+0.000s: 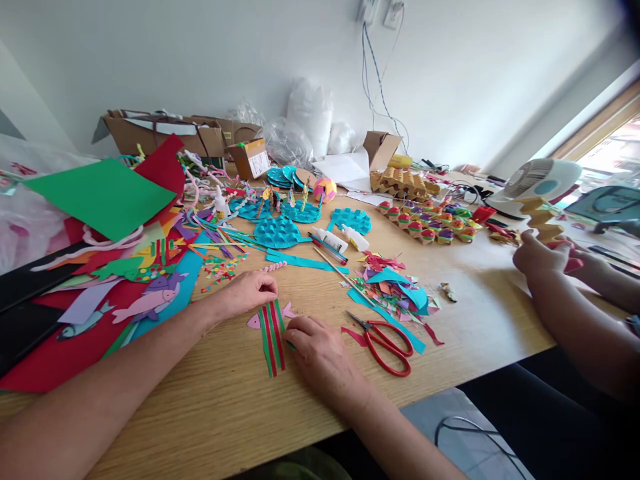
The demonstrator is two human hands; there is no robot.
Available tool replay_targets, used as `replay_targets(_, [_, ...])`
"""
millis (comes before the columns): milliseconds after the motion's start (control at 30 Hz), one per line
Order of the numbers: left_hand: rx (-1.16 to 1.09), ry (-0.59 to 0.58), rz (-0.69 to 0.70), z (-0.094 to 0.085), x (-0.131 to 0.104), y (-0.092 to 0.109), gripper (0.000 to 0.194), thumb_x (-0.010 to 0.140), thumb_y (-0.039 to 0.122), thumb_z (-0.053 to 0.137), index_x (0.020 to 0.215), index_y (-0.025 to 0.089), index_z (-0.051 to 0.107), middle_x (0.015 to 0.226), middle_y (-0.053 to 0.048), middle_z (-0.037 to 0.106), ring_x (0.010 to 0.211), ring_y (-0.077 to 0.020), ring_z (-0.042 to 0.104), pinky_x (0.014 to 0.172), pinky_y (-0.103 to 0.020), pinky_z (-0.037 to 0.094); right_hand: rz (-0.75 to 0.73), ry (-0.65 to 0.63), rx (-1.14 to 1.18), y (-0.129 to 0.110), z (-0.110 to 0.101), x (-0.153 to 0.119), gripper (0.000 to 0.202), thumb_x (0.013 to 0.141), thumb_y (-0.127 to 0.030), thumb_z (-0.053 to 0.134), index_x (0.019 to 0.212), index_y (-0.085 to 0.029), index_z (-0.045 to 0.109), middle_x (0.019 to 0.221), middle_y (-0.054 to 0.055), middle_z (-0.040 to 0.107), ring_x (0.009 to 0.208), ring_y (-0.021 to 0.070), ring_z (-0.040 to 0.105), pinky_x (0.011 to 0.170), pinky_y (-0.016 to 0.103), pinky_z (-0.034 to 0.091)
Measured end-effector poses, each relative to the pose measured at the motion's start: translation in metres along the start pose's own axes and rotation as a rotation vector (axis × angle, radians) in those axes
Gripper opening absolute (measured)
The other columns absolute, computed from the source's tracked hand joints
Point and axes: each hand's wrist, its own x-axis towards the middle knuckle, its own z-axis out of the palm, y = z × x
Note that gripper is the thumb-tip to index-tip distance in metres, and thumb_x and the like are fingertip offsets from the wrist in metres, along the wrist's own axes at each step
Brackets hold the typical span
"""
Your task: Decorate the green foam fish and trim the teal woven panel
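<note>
A pink paper fish lies flat on the table before me, crossed by red and green paper strips side by side. My left hand is closed in a pinch at the upper end of the rightmost green paper strip. Near that strip's lower part, my right hand has its fingers curled together, with a bit of green showing at the fingertips. Red-handled scissors rest to the right of my right hand, blades partly apart. A twisted pink piece lies just beyond my left hand.
Paper scraps are heaped behind the scissors, near glue bottles and a wooden stick. Coloured paper sheets and cut fish cover the left side. Blue egg-carton pieces stand further back. At right, another person's hands hold a carton piece.
</note>
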Motion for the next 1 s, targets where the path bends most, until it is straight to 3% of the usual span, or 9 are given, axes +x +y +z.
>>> replay_targets(1000, [0.155,0.002,-0.016,0.0015,0.0022,0.0024,0.009,0.066,0.021,0.05,0.06,0.018,0.056,0.063,0.001,0.058,0.061,-0.0149,0.052,0.052,-0.023,0.033,-0.006,-0.016,0.049,0.0005,0.0,0.0013,0.018,0.082,-0.01,0.048,0.083,-0.02,0.064,0.086,0.005,0.062,0.08,0.0153,0.053,0.07,0.024,0.042])
